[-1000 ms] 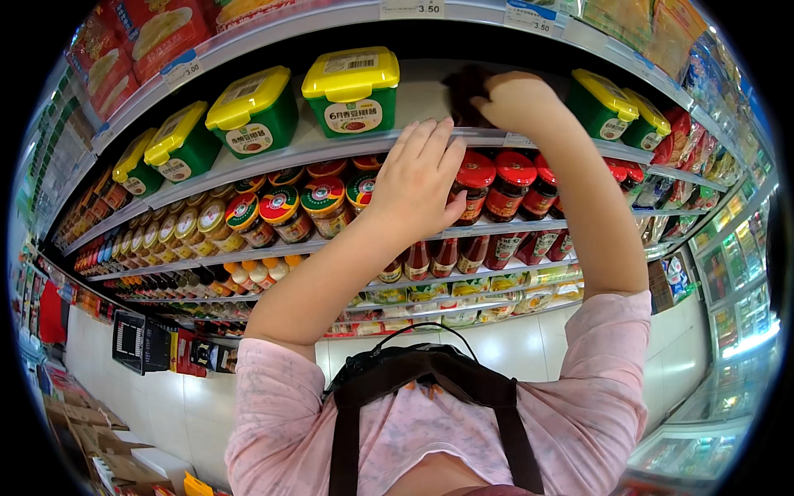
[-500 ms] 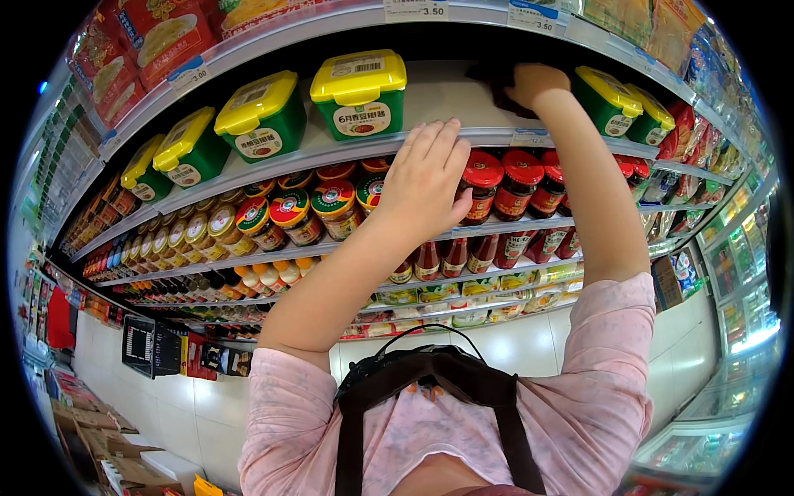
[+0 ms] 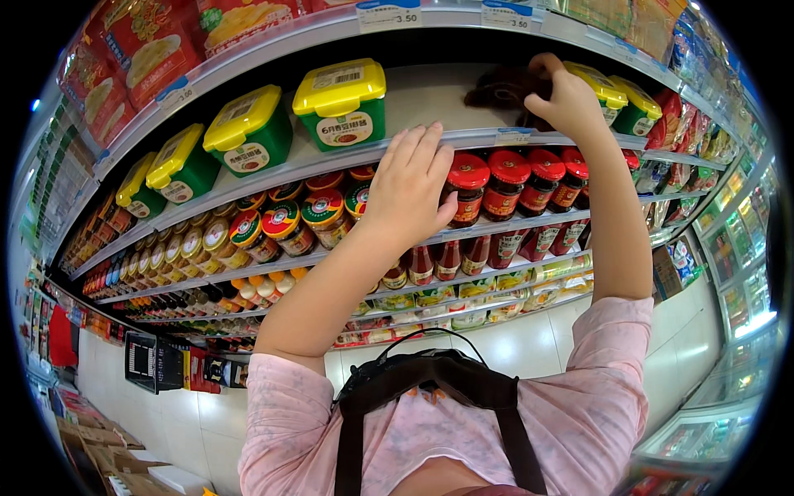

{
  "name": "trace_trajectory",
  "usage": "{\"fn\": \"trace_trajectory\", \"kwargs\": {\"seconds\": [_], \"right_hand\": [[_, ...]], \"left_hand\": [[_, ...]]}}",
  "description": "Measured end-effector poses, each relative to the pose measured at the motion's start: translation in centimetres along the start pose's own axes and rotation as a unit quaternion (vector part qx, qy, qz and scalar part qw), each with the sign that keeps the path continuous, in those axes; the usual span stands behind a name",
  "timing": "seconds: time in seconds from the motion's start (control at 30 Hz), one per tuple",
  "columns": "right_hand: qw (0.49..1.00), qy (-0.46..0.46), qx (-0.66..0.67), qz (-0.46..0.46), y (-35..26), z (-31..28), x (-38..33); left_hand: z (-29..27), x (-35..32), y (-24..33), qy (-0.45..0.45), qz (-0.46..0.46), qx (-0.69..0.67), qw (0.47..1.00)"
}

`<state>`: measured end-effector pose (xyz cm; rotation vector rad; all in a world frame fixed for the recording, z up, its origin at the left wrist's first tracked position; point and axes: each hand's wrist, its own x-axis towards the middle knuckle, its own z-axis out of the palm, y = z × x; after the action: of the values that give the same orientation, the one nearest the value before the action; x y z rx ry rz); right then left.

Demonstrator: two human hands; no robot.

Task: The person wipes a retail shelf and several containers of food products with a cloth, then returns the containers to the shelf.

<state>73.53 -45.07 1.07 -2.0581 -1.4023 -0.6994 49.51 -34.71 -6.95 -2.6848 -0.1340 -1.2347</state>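
Right hand [image 3: 571, 99] reached deeper, beside yellow-lidded green tubs [image 3: 341, 103]

Your left hand [image 3: 411, 188] slid up from the red-lidded jars [image 3: 506, 183] until its fingertips reached the shelf edge [image 3: 463, 139]. Your right hand [image 3: 564, 97] pushed further back on the upper shelf, closing around the dark thing [image 3: 504, 87] there.

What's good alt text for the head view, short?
A person reaches up at a store shelf: the right hand grips a dark item deep on the shelf board, while the left hand rests open against its front edge. Green tubs with yellow lids stand beside; red-capped jars fill the row below.
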Motion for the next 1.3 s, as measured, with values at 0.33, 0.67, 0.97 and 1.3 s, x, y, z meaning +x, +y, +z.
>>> {"fn": "trace_trajectory", "kwargs": {"seconds": [0.33,0.67,0.97,1.3], "right_hand": [[0.844,0.105,0.521,0.067,4.0,-4.1,-10.8],[0.705,0.072,0.674,0.209,13.7,-4.5,-12.4],[0.844,0.028,0.523,0.118,13.5,-5.3,-10.7],[0.782,-0.061,0.6,0.156,15.0,-3.5,-7.7]], "left_hand": [[-0.2,0.5,0.4,0.007,-0.013,0.011,1.0],[0.7,3.9,2.5,0.024,-0.016,0.009,1.0],[3.2,8.3,6.5,-0.014,0.011,-0.095,0.995],[7.4,15.9,8.0,-0.127,-0.189,-0.271,0.935]]}}
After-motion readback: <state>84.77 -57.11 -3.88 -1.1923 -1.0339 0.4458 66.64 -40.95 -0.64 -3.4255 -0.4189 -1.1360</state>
